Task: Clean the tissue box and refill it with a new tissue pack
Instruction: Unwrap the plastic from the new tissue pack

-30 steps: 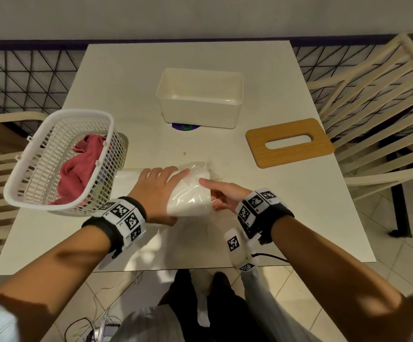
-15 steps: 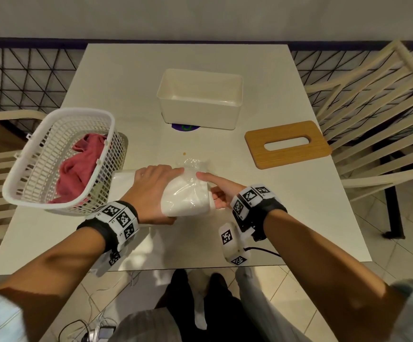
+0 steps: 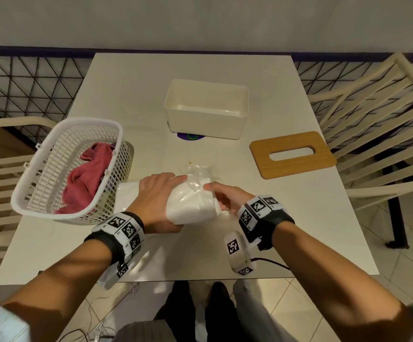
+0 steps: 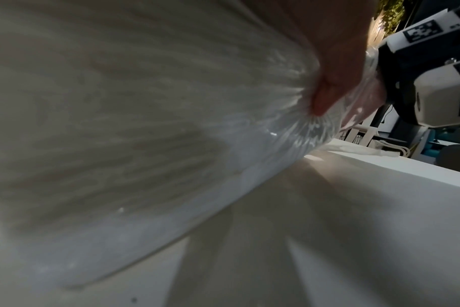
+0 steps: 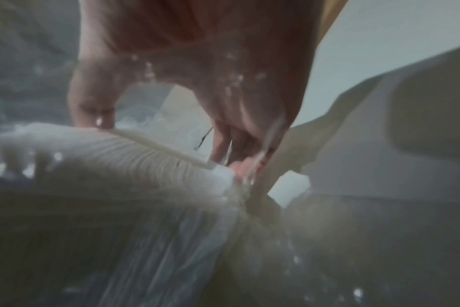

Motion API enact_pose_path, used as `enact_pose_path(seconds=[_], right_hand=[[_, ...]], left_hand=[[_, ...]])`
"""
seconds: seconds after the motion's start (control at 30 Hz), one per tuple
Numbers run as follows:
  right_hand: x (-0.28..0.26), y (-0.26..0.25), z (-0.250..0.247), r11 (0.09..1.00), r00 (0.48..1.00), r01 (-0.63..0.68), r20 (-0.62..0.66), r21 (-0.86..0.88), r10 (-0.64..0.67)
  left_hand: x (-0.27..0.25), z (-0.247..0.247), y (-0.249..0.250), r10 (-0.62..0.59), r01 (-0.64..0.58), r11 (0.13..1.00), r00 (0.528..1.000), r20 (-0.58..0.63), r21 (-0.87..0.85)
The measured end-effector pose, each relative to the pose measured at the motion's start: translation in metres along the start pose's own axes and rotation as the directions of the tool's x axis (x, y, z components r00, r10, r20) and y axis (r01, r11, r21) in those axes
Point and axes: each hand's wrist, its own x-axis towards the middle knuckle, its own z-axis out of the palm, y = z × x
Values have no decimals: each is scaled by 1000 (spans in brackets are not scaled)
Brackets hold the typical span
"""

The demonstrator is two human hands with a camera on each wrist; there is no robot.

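A white tissue pack (image 3: 190, 206) in clear plastic wrap lies near the table's front, between both hands. My left hand (image 3: 157, 198) grips its left side, fingers over the top. My right hand (image 3: 221, 196) pinches the plastic wrap (image 5: 171, 238) at the pack's right end, thumb on top. The left wrist view is filled by the tissue pack (image 4: 118, 124), with a thumb (image 4: 328, 93) of the other hand pressing into the plastic. The open white tissue box (image 3: 206, 111) stands empty at the table's middle back. Its wooden slotted lid (image 3: 291, 154) lies flat to the right.
A white plastic basket (image 3: 40, 188) with a red cloth (image 3: 84, 176) sits at the table's left edge, close to my left hand. A purple disc (image 3: 190, 137) peeks from under the box. Cream chairs (image 3: 378, 134) flank the white table (image 3: 299, 238).
Both hands have drawn the tissue pack slightly towards me, and the loose plastic at its far end has stretched out longer. The box, lid and basket have stayed put.
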Motion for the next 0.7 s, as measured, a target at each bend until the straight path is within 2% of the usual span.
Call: enact_pose_path(seconds=[0.2,0.37,0.5,0.7], right_hand=[[10,-9,2,990,996,-15,-93,-140,2],[-3,-15,-2,999,1000,20,7,-34,-20],[-2,-6,-5,993,998,-8,63,117,1],[-5,-3,4,995,998,-18,67,102,11]], left_hand=[[0,-2,0,-17,17,1000,1000,-26,-16],[-2,-4,1,-21,18,997,999,-46,-76],[-2,-1,-3,-21,16,996,998,-57,-86],[-1,0,-2,-26,20,995,998,-61,-97]])
